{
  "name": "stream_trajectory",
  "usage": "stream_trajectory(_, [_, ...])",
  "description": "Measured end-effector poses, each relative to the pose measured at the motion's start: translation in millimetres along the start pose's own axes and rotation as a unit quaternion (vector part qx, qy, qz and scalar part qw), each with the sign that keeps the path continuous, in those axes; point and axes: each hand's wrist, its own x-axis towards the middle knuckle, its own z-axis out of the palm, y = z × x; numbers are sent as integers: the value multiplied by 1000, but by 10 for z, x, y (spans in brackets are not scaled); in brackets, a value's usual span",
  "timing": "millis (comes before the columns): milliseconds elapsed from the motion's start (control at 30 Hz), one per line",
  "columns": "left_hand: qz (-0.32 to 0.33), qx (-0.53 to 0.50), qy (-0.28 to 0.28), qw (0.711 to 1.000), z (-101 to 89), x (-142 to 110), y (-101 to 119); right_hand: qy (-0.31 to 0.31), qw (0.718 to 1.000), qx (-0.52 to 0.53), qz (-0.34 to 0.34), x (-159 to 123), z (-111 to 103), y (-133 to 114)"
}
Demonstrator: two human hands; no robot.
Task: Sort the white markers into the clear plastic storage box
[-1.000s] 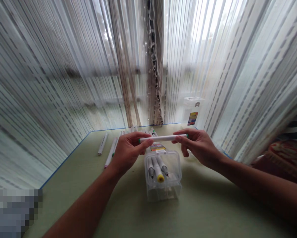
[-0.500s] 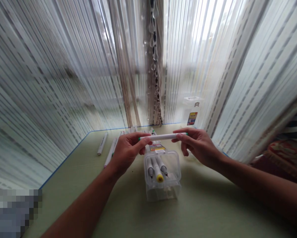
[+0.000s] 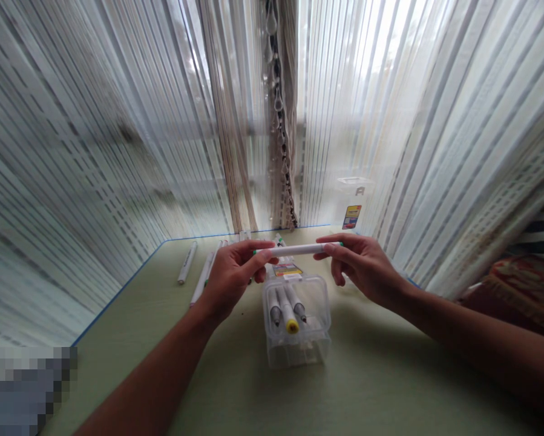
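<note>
A white marker [image 3: 296, 249] with green ends is held level between my two hands, above the table. My left hand [image 3: 236, 269] pinches its left end between thumb and fingers. At the other end, my right hand [image 3: 361, 261] grips it the same way, with the lower fingers curled. Just below the marker stands a clear plastic case [image 3: 324, 303] with its lid open. Two grey-tipped pens and a yellow-ended marker [image 3: 291, 326] lie in it.
Several white markers [image 3: 202, 280] lie on the pale green table [image 3: 140, 327] left of and behind my left hand; one marker [image 3: 187, 263] lies apart. A clear lid or box with a label [image 3: 352, 217] stands at the back right. String curtains [image 3: 117, 121] hang behind the table.
Hardly anything differs. Both hands keep hold of the marker in nearly the same place, with my left fingers shifted very slightly at its end.
</note>
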Motion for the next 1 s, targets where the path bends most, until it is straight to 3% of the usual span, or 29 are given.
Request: stream_trajectory(1000, [-35,-97,15,995,-26,19,31,5,997,56,44,-20,20,-56])
